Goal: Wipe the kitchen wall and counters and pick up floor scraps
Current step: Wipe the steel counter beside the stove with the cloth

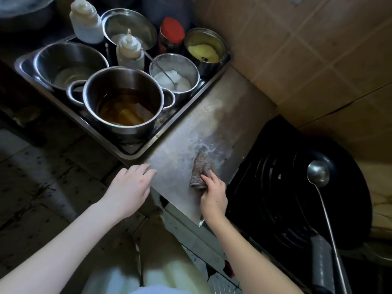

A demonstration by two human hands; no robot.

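Note:
A grey-brown cloth point(201, 170) lies bunched on the steel counter point(222, 115), and my right hand point(213, 197) grips its near end and presses it down. A wet, soapy smear point(209, 148) shows on the metal just beyond the cloth. My left hand point(131, 187) hovers at the counter's near-left edge, fingers apart, holding nothing. The tiled wall point(307, 49) rises behind the counter on the right. Dark scraps point(42, 188) lie on the tiled floor at the left.
A steel tray point(135, 152) to the left holds a pot of brown liquid point(123, 107), bowls, two squeeze bottles point(129, 49), a red-capped jar point(171, 35) and tins. A black wok point(297, 198) with a ladle point(318, 172) sits on the right.

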